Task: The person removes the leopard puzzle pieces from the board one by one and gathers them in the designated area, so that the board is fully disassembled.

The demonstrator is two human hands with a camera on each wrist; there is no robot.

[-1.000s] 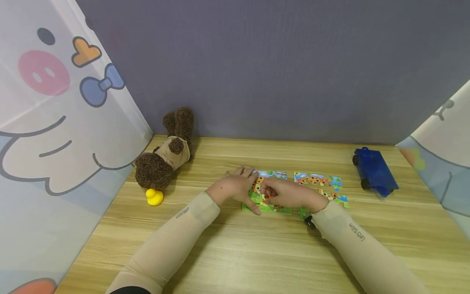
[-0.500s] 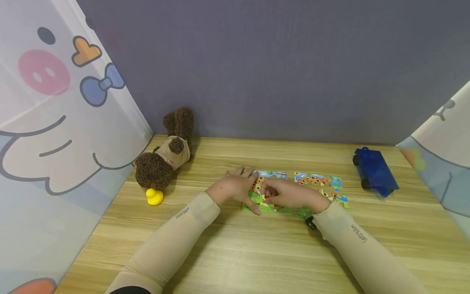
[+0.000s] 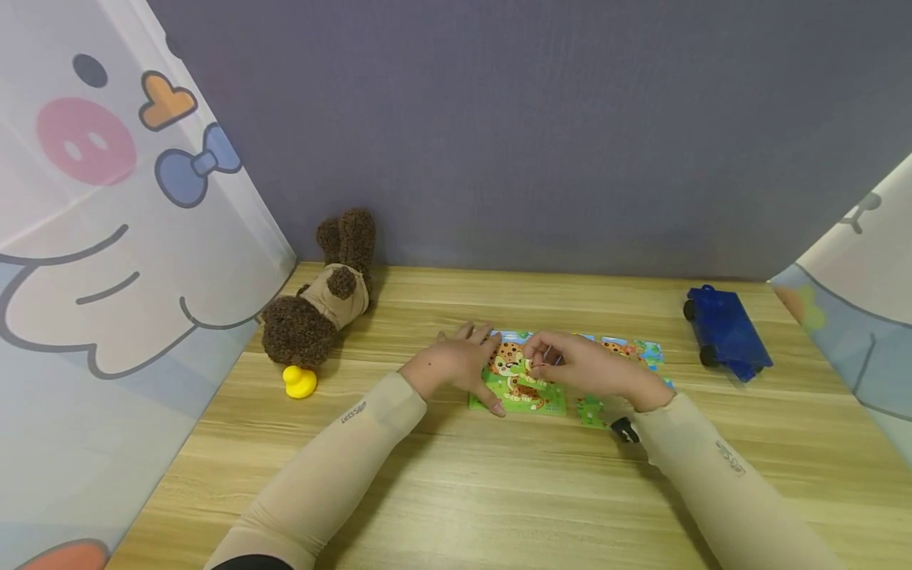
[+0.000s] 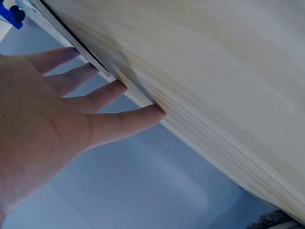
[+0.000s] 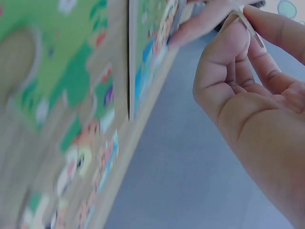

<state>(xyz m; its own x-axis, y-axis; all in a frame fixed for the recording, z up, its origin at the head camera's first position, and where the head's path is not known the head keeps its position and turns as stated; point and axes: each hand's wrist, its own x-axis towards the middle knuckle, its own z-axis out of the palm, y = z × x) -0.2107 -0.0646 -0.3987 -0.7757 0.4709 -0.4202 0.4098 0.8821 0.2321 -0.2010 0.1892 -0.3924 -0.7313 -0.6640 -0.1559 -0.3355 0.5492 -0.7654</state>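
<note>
A leopard-picture puzzle board (image 3: 527,401) lies on the table in the head view. My left hand (image 3: 456,366) rests on its left side, fingers spread and straight; the left wrist view shows the fingers (image 4: 128,121) extended. Thumb and fingertips of my right hand (image 3: 587,366) pinch a small puzzle piece (image 3: 533,370) just above the board's right part. Edge-on in the right wrist view, that thin piece (image 5: 249,25) sits between thumb and index finger. Several loose puzzle pieces (image 3: 591,412) lie right of the board, partly hidden by my right hand and wrist.
A brown plush toy (image 3: 335,297) lies at the back left, with a yellow rubber duck (image 3: 300,382) before it. A blue toy car (image 3: 728,331) is at the right. Behind the table (image 3: 456,491) stands a grey partition (image 3: 541,142).
My right hand has drawn up and to the right over the board, carrying the puzzle piece, so more of the leopard picture shows. The left hand stays in place.
</note>
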